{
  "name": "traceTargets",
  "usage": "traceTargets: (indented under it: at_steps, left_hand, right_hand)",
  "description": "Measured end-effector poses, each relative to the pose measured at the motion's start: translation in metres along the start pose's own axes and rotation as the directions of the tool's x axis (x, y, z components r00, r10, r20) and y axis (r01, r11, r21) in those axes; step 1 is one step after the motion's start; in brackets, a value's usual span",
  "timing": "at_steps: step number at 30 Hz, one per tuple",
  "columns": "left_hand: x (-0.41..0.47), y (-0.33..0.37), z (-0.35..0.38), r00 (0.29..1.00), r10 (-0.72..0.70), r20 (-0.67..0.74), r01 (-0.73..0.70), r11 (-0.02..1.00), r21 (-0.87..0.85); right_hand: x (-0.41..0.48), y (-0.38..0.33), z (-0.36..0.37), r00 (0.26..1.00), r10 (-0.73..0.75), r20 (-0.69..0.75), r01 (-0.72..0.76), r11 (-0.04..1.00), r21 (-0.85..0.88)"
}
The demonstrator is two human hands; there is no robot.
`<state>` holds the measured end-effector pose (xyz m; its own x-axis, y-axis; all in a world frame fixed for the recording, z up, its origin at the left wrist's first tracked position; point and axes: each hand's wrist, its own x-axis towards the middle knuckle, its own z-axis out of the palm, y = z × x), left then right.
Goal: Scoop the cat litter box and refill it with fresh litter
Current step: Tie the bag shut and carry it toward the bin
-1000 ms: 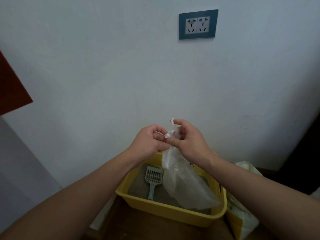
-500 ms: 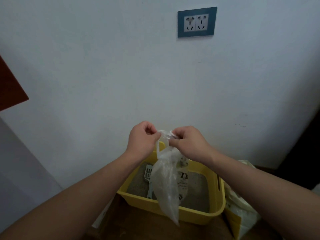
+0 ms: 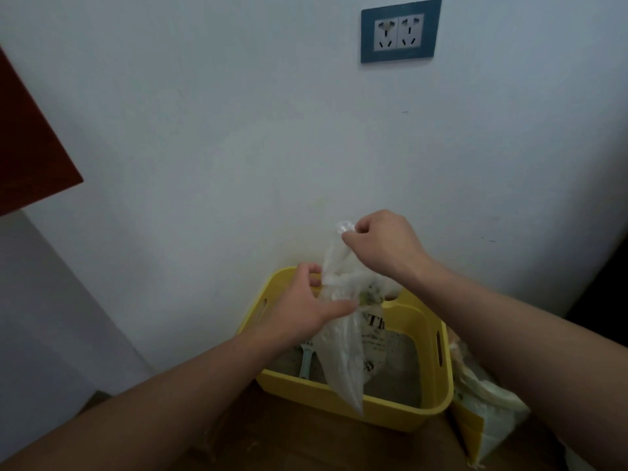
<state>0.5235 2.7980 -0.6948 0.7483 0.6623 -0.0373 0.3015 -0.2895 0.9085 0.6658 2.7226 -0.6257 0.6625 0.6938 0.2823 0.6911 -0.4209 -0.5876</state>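
Note:
A yellow litter box (image 3: 390,414) stands on the wooden floor against the white wall, with grey litter (image 3: 394,385) inside. A pale blue scoop (image 3: 306,363) lies in the litter at the left, mostly hidden by my left wrist and the bag. A thin clear plastic bag (image 3: 339,365) hangs over the box. My right hand (image 3: 380,244) pinches the bag's twisted top, held high. My left hand (image 3: 306,305) is lower, with thumb and fingers spread around the bag's neck.
A yellow and white litter sack (image 3: 482,413) leans against the box's right side. A blue-framed double wall socket (image 3: 400,30) sits high on the wall. A reddish-brown panel (image 3: 27,144) juts in at the left edge.
My right hand has lifted the bag's top upward. My left hand has let go of the top and dropped down to the bag's neck. The view has tilted slightly lower.

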Motion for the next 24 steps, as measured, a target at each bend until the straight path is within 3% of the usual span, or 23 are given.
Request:
traceTargets:
  at_steps: [8,17,24]
  left_hand:
    - [-0.02,-0.023,0.012,0.999,0.043,-0.023,-0.041,0.997,0.072]
    - [-0.014,-0.042,0.018,0.991,0.089,-0.103,-0.078,0.992,0.101]
    - [-0.007,-0.03,0.017,0.989,0.114,-0.093,-0.102,0.987,0.125]
  right_hand:
    - [0.0,-0.006,-0.002,0.994,-0.001,-0.107,0.013,0.994,0.108]
    - [-0.006,-0.003,-0.005,0.997,-0.046,-0.054,0.06,0.957,0.284]
    - [-0.004,-0.011,-0.024,0.999,-0.035,-0.03,0.041,0.966,0.257]
